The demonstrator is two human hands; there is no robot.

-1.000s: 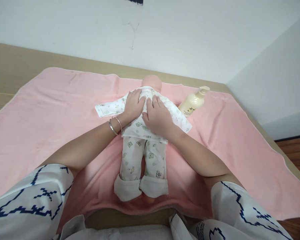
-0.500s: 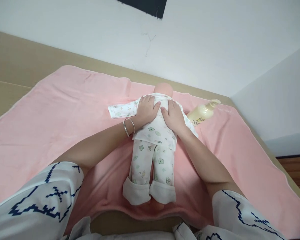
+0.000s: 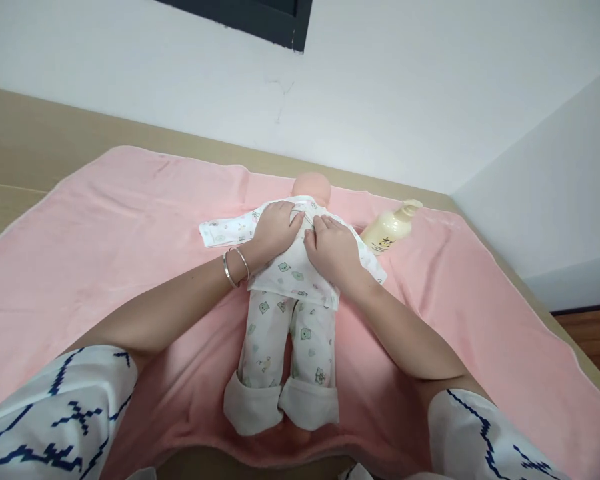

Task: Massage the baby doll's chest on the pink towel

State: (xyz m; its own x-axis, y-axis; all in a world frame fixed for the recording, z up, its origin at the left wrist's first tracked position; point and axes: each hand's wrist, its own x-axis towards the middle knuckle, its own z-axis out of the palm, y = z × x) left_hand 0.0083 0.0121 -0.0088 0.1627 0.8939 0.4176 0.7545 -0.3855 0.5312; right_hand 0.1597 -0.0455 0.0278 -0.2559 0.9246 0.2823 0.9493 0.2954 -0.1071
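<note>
A baby doll (image 3: pixel 311 187) lies with its bald head at the far end and its legs toward me; no facial features show. It wears a white printed shirt (image 3: pixel 293 271) and matching trousers (image 3: pixel 313 333) with wide turned-up cuffs. My left hand (image 3: pixel 276 230), with two silver bangles on its wrist, rests open on the left of the shirt's upper part. On the other side my right hand (image 3: pixel 334 253) lies open against the cloth, fingers slightly bent. A small crease runs in the fabric between the two hands.
A pale yellow pump bottle (image 3: pixel 390 228) leans on its side by the doll's right-hand sleeve. Under everything spreads a pink blanket (image 3: pixel 145 207) on a tan surface (image 3: pixel 55 127). Behind stands a white wall (image 3: pixel 380 87) with a dark panel (image 3: pixel 260 23).
My right fingers have bent and drawn in toward the middle of the shirt, where a crease now shows. The whole view has shifted, so the doll appears lower and farther left.
</note>
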